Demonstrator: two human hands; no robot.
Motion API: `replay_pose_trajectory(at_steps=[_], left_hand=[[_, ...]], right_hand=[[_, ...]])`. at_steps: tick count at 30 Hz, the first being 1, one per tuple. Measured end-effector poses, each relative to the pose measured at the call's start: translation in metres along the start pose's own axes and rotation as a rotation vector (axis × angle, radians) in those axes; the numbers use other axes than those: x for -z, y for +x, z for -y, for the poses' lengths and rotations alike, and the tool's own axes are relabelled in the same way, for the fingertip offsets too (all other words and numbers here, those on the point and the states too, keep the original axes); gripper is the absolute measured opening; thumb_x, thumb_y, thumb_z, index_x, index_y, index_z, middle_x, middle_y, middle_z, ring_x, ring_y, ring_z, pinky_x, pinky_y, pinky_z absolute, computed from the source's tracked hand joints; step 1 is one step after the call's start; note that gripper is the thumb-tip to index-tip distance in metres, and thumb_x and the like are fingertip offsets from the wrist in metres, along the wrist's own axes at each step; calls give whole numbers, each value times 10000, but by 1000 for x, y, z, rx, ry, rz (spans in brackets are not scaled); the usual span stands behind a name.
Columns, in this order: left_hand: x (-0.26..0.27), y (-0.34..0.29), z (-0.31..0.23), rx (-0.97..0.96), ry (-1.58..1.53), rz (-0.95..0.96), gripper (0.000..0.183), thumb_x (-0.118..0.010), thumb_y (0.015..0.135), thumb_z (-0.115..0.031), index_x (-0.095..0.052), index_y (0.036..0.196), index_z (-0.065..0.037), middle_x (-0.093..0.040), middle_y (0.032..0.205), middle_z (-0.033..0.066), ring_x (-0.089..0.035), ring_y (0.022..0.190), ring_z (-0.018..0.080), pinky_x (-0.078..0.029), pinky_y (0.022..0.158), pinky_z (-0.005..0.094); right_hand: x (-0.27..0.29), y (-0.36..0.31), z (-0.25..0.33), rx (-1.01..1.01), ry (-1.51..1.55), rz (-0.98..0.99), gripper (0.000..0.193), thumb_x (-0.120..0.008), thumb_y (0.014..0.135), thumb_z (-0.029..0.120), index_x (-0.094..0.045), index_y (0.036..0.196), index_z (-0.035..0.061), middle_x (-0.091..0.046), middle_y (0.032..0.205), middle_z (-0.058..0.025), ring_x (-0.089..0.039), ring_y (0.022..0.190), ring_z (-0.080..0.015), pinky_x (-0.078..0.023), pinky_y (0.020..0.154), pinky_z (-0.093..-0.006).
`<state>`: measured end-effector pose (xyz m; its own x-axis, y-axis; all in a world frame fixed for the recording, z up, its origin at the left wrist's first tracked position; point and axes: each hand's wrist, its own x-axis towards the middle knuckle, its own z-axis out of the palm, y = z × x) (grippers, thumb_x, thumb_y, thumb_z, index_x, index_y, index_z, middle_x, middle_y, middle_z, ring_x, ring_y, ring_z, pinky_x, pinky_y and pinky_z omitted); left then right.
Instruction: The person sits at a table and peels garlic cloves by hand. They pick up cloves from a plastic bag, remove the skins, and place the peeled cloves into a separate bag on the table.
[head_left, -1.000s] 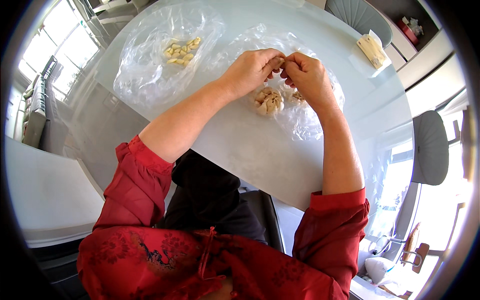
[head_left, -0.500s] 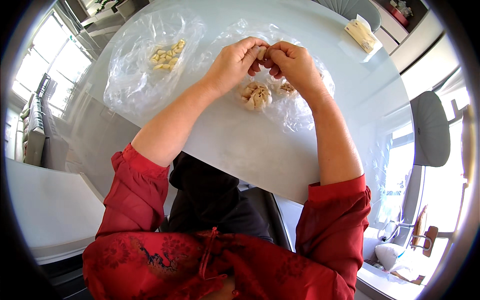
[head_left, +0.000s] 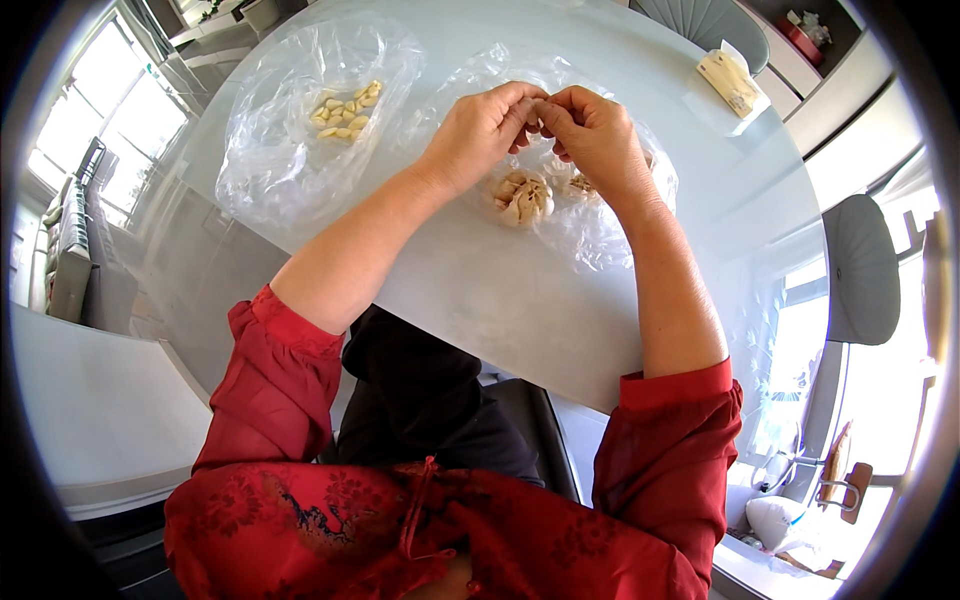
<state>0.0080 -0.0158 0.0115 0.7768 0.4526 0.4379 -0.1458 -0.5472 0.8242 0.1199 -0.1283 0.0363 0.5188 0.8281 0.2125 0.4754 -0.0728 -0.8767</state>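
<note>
My left hand (head_left: 478, 130) and my right hand (head_left: 605, 138) meet over a crumpled clear plastic bag (head_left: 592, 238). The fingertips of both are pinched together on a garlic clove, mostly hidden behind them now. Just below the hands sits a partly broken garlic bulb (head_left: 523, 198), its cloves spread apart in pale skin. Right of the bulb, bits of papery garlic skin (head_left: 580, 184) lie on the plastic, partly covered by my right hand. At the left, several peeled cloves (head_left: 345, 117) rest on a second clear plastic bag (head_left: 262, 160).
All this lies on a pale glossy table (head_left: 490, 290) whose near edge runs in front of my lap. A tissue pack (head_left: 732, 84) stands at the far right. Grey chairs (head_left: 860, 270) stand by the table's right side and far edge.
Both hands have closed in tighter, and the clove seen between the fingertips before is now mostly hidden. The whole view has shifted slightly.
</note>
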Motion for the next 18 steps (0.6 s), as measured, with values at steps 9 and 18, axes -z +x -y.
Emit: replay_pose_trajectory(at_steps=[9,18], left_hand=[[-1,-1,-2,7,77,3,229,-464,957,-157,-602,1081,-23,-676,804,75,-615,637,113,-525,613,245],[2,1,1,44,-163,3,241,-400,985,-171,-569,1081,-29,-638,806,50,-575,661,91,-515,638,243]], right_hand=[[0,0,-1,-27,-26,-8,198,-516,856,169,-619,882,2,-623,720,-38,-541,608,-87,-468,592,-238],[-1,1,1,-58,85,-49,221,-504,837,160,-626,876,-19,-633,720,-59,-552,596,-104,-468,567,-253]])
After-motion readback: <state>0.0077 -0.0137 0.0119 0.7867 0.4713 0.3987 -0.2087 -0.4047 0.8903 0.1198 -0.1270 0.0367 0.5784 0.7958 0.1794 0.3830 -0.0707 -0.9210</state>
